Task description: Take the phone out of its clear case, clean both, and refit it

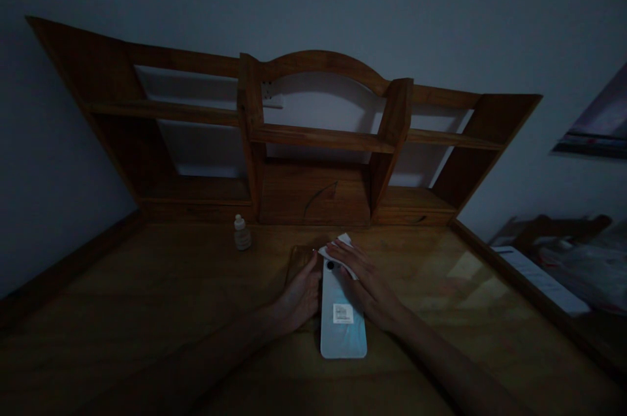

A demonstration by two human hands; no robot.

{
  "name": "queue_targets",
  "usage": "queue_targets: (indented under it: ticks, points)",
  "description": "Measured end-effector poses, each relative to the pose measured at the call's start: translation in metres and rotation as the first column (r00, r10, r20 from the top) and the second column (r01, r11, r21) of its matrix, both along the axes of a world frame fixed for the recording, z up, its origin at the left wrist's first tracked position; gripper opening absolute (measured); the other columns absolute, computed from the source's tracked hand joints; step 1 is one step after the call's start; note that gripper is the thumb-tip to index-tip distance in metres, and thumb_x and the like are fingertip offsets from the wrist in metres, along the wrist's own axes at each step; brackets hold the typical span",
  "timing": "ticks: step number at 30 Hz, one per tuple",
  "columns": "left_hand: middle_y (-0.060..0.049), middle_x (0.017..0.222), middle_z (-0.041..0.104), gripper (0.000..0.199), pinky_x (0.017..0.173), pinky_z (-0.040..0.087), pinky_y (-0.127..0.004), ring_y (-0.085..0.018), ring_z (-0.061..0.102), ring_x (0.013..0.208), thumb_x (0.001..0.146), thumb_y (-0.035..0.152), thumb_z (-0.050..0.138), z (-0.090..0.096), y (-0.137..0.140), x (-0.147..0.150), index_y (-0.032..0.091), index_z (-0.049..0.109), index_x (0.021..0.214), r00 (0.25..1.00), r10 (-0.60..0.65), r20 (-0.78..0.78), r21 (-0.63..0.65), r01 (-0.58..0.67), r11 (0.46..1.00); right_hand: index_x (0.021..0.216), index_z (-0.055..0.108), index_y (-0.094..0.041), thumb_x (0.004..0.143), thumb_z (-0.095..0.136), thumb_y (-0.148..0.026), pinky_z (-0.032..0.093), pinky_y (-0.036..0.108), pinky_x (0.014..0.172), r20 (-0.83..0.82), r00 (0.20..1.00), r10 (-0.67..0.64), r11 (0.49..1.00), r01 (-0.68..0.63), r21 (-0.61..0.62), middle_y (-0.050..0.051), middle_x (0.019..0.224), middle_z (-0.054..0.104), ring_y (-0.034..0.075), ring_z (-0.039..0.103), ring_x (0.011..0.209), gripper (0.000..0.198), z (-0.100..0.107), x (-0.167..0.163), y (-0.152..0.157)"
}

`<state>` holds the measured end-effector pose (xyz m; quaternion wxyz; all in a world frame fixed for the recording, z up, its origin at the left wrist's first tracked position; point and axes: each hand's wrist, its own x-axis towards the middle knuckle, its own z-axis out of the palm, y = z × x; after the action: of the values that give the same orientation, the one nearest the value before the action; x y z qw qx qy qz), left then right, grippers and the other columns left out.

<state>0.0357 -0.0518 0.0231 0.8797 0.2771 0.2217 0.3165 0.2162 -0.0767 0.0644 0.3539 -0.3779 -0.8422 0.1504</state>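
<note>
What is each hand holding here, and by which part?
The left hand steadies the phone by its left long edge. The right hand presses a white cloth flat against the phone's camera end.

Both forearms reached forward and converged. The left hand lay flat, fingers together and extended, palm down. Just right of it, the right hand pressed down, fingers spread, angled toward the left.

A small pale bottle stands on the wooden desk near the foot of a wooden hutch with open shelves. At right, beyond the desk's edge, lie dim papers.
</note>
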Motion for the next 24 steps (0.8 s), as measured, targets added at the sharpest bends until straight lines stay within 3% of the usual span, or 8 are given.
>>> queue_targets:
  ticks: [7,14,24]
  points:
    - [-0.018,0.098,0.064,0.064,0.086,0.041,-0.034,-0.026,0.059,0.093,0.098,0.059,0.029,0.0025,-0.0018,0.0014,0.004,0.063,0.098,0.999,0.035,-0.023,-0.017,-0.036,0.999,0.144,0.036,-0.035,0.1,0.038,-0.028,0.021,0.057,0.117,0.082,0.996,0.029,0.998,-0.033,0.052,0.0,0.148,0.044,0.022,0.032,0.141,0.044,-0.0013,-0.0039,0.0019]
    - [-0.019,0.095,0.063,0.067,0.085,0.042,-0.034,-0.026,0.059,0.09,0.097,0.061,0.027,0.0046,-0.0025,0.0026,0.005,0.063,0.091,0.998,0.069,-0.015,-0.035,-0.069,0.997,0.145,0.035,-0.034,0.1,0.038,-0.026,0.018,0.056,0.118,0.147,0.989,0.033,0.995,-0.046,0.085,0.0,0.148,0.044,0.021,0.032,0.141,0.046,-0.0031,-0.0063,0.0013]
    - [-0.017,0.099,0.062,0.064,0.086,0.041,-0.033,-0.025,0.058,0.092,0.095,0.064,0.034,0.0006,-0.001,0.0016,0.007,0.062,0.097,0.997,0.072,0.022,-0.046,-0.071,0.996,0.143,0.038,-0.031,0.099,0.039,-0.025,0.019,0.054,0.118,0.141,0.988,0.055,0.994,-0.068,0.087,0.002,0.146,0.047,0.021,0.031,0.141,0.045,-0.0051,-0.0063,-0.001]
